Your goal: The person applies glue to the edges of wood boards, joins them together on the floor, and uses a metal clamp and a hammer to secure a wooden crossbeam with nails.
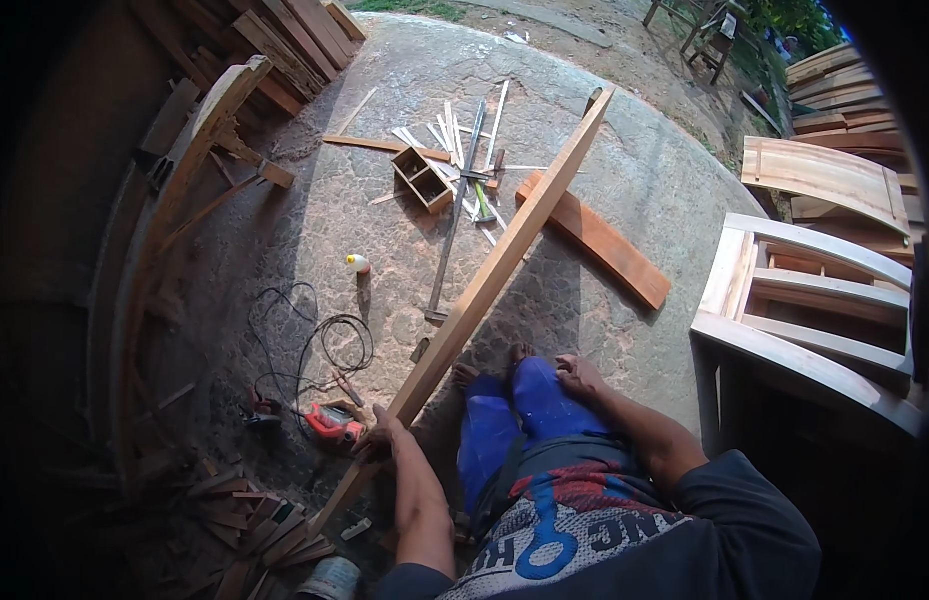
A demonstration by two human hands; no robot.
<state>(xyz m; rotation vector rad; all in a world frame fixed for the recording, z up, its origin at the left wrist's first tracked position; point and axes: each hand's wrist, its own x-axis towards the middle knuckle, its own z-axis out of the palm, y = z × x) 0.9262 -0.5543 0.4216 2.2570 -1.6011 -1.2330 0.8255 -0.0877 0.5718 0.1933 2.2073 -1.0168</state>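
A long squared wooden beam runs diagonally in front of me, from the lower left up toward the far right. My left hand is closed around its near part. My right hand rests by my knee on the blue trousers, holding nothing, fingers slightly bent and apart. Under the beam's far half lies a thick reddish plank. Close to my left hand, a red power tool sits on the ground with a dark cord coiled beyond it.
Left of the beam lie a long bar clamp, a green-handled tool, thin strips, a divided wooden box and a small bottle. Offcuts pile up lower left. A pale wooden frame stands at right.
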